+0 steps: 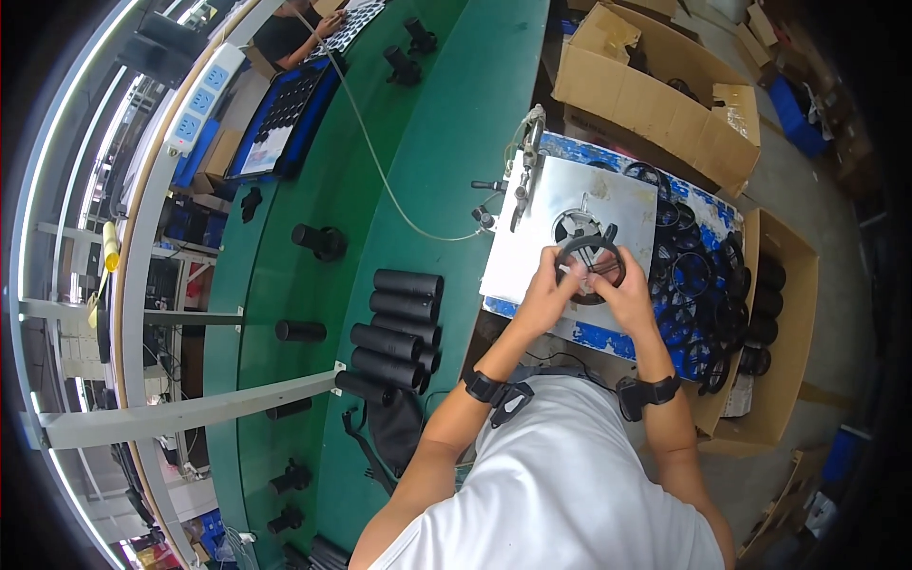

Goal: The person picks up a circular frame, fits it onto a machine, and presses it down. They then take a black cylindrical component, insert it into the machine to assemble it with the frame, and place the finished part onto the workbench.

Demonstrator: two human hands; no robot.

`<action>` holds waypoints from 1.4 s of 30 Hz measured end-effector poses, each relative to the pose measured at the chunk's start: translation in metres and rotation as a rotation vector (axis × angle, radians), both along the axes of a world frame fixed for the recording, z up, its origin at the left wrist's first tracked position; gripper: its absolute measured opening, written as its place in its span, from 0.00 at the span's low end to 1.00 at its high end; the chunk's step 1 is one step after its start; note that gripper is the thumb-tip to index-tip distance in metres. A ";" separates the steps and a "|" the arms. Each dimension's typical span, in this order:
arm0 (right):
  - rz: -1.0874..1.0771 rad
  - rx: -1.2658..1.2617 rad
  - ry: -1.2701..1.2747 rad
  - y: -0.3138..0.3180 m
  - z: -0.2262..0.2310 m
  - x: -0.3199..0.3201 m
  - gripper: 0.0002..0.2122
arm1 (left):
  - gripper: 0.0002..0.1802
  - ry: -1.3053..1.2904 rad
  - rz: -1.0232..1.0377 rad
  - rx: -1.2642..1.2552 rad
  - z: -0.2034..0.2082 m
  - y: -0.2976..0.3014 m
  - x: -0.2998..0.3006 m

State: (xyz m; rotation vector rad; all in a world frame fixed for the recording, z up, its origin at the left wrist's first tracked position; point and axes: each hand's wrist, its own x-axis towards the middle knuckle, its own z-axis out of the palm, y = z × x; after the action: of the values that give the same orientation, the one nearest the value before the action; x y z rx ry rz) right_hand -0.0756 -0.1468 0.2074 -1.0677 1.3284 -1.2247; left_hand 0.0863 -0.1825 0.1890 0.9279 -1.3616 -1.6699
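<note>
My left hand (549, 291) and my right hand (627, 293) grip a black plastic ring (581, 241) with a small tab on its rim. Both thumbs meet inside the ring's opening, and the fingers wrap its sides. Just beyond it, partly covered by the ring, a round metal fixture (573, 224) sits on a silver metal plate (627, 204). A metal clamp-like mechanism (525, 180) stands at the plate's left side. Many similar black rings (692, 275) lie heaped to the right on a worn blue-and-white surface (608, 339).
Left of me, black tubes (408, 283) lie on a green bench (456, 123), crossed by a thin hose (385, 180). Open cardboard boxes (655, 104) stand beyond and right; the right box (798, 313) holds black tubes. A co-worker (285, 36) sits at the far left.
</note>
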 end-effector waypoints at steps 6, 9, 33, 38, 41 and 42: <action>0.016 -0.005 0.108 -0.018 -0.030 -0.016 0.09 | 0.27 -0.372 0.014 -0.255 -0.008 -0.028 -0.016; 0.041 0.066 0.139 -0.038 -0.037 -0.025 0.09 | 0.27 -0.343 0.035 -0.207 -0.026 -0.042 -0.027; 0.013 -0.282 1.063 -0.077 -0.075 -0.024 0.28 | 0.30 -0.939 0.110 -0.766 -0.069 -0.078 -0.023; 0.082 -0.259 1.029 -0.078 -0.071 -0.030 0.28 | 0.29 -0.899 0.210 -0.695 -0.067 -0.065 -0.030; 0.132 -0.252 1.073 -0.082 -0.056 -0.033 0.29 | 0.29 -0.889 0.214 -0.747 -0.065 -0.068 -0.029; 0.127 -0.245 1.075 -0.078 -0.056 -0.032 0.29 | 0.29 -0.884 0.309 -0.848 -0.064 -0.067 -0.031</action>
State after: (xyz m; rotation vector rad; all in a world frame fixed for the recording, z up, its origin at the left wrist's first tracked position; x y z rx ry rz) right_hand -0.1080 -0.2244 0.1514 -2.1133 1.8537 -0.6958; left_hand 0.0555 -0.2492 0.1247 1.2787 -2.0898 -0.2901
